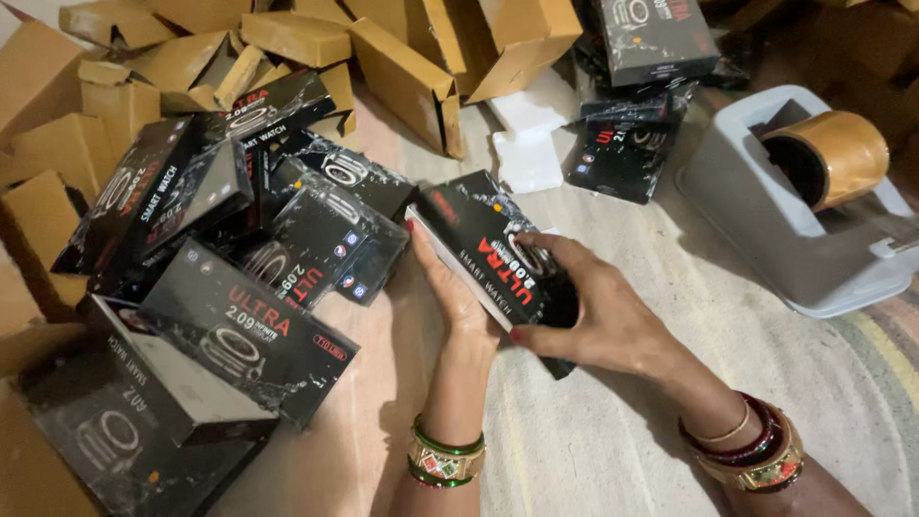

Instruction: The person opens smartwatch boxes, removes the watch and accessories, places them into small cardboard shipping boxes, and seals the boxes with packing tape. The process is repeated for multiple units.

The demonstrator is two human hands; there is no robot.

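Both of my hands hold one black watch box [479, 244] with red and white print, tilted, at the middle of the view. My left hand [448, 287] supports its white side edge from below and behind. Over the box's near end, my right hand [598, 311] wraps with fingers curled on top. Bangles sit on both wrists. A heap of several similar black boxes [239, 249] lies just to the left of my left hand.
Plain brown cardboard cartons [402, 67] are piled across the back and far left. A grey tape dispenser [795, 220] with a brown tape roll stands at the right. More black boxes [637, 86] and a white foam piece [526, 153] lie behind. A striped mat covers the floor.
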